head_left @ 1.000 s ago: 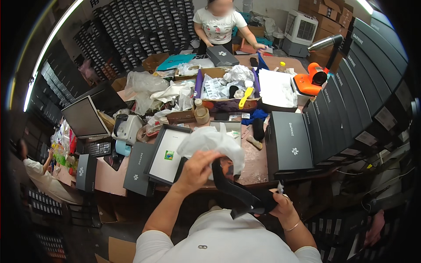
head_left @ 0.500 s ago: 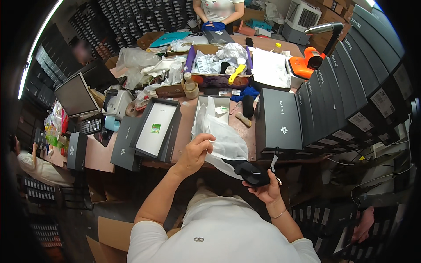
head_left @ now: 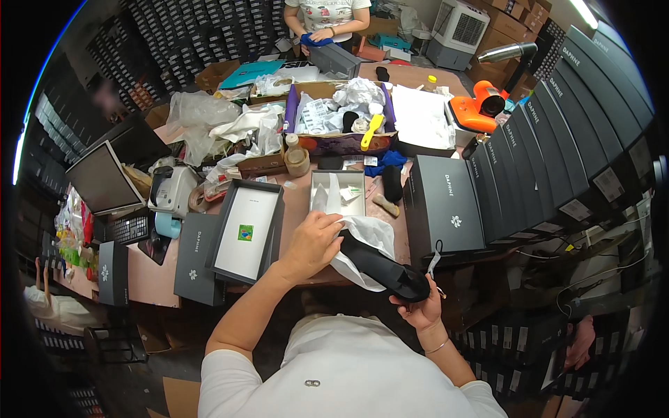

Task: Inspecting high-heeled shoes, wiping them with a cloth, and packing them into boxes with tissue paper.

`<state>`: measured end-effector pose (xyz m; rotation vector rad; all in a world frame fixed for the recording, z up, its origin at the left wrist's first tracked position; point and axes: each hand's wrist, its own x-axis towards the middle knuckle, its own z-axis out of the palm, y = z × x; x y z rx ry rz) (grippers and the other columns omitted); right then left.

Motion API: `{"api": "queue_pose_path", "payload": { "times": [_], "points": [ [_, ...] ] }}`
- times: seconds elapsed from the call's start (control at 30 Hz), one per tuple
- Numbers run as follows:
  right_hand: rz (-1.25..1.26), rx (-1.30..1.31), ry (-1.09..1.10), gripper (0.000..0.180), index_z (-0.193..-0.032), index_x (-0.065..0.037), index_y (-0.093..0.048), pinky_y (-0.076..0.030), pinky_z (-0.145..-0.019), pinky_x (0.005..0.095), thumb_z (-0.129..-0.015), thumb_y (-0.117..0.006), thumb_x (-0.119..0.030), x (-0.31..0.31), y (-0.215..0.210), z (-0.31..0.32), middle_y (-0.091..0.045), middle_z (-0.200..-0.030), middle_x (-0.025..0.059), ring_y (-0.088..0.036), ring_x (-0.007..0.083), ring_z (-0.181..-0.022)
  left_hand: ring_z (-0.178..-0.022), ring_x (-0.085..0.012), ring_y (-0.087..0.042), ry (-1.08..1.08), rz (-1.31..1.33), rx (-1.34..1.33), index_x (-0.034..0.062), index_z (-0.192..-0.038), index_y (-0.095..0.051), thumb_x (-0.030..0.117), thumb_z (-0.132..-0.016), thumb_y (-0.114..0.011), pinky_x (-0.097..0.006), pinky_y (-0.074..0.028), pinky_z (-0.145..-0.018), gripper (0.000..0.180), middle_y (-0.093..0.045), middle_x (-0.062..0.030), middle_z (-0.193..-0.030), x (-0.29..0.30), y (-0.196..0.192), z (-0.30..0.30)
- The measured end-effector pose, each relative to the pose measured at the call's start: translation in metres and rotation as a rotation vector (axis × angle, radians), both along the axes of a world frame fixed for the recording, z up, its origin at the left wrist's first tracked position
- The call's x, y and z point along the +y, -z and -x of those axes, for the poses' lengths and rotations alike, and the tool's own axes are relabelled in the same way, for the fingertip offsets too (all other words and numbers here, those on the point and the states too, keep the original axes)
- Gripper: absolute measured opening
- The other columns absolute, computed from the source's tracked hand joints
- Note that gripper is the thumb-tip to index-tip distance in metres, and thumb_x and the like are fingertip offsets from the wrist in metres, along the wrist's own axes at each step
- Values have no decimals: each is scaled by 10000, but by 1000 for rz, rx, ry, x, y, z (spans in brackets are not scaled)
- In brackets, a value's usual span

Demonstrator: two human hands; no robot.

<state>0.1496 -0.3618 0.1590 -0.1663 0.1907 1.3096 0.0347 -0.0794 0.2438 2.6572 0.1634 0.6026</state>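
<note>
A black shoe (head_left: 382, 270) hangs over the table's near edge, partly wrapped in white tissue paper (head_left: 374, 233). My right hand (head_left: 420, 306) is closed round the shoe's right end. A small tag on a loop (head_left: 435, 256) sticks up beside those fingers. My left hand (head_left: 311, 245) pinches the tissue at the shoe's other end, fingers pressed together. Just beyond stands an open shoebox (head_left: 364, 189), pale inside, with tissue and a small printed slip in it. To its left rests a dark grey box part (head_left: 245, 226) with a white inside and a green sticker.
Dark shoeboxes (head_left: 550, 150) are stacked high at right. A purple-edged carton (head_left: 338, 144) of crumpled paper, a bottle (head_left: 296, 159) and an orange device (head_left: 477, 108) line the back. A monitor (head_left: 104, 177) stands left. Across the table a co-worker's hands (head_left: 317, 36) hold blue cloth on a shoebox.
My left hand has closed on the tissue, and more of the black shoe now shows. My right hand keeps its hold. The co-worker's shoebox has shifted.
</note>
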Motion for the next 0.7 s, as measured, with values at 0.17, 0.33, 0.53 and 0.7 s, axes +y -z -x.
{"api": "queue_pose_path", "payload": {
  "times": [0.17, 0.33, 0.53, 0.7],
  "points": [
    [1, -109, 6, 634, -1342, -10, -455, -589, -755, 468, -955, -411, -511, 45, -11, 11, -565, -1231, 253, -588, 470, -1062, -922, -306, -596, 58, 84, 86, 10, -1136, -604, 35, -773, -605, -365, -499, -827, 364, -600, -131, -1166, 34, -14, 13],
    [212, -531, 245, 595, -1378, -4, -400, -415, -1047, 482, -936, -551, -371, 110, -74, 51, -500, -1331, 205, -473, 396, -1244, -923, -312, -641, 201, 368, -23, -21, -1220, -549, -70, -730, -545, -349, -534, -763, 493, -574, -202, -1202, 36, -38, 26],
    [543, -1129, 444, 456, -1285, 10, -494, -469, -950, 375, -934, -592, -264, 144, -45, 44, -599, -1184, 119, -579, 224, -1102, -786, -278, -668, 275, 387, -160, -15, -1248, -540, -73, -706, -576, -309, -552, -648, 547, -548, -209, -1272, 34, -36, 10],
    [327, -501, 539, 341, -1216, -65, -516, -459, -948, 403, -938, -581, -250, 157, -55, 20, -582, -1163, 87, -549, 211, -1111, -711, -228, -670, 342, 377, -233, -10, -1222, -572, -60, -700, -600, -277, -552, -613, 525, -545, -201, -1294, -1, -7, -7]
  ]
}}
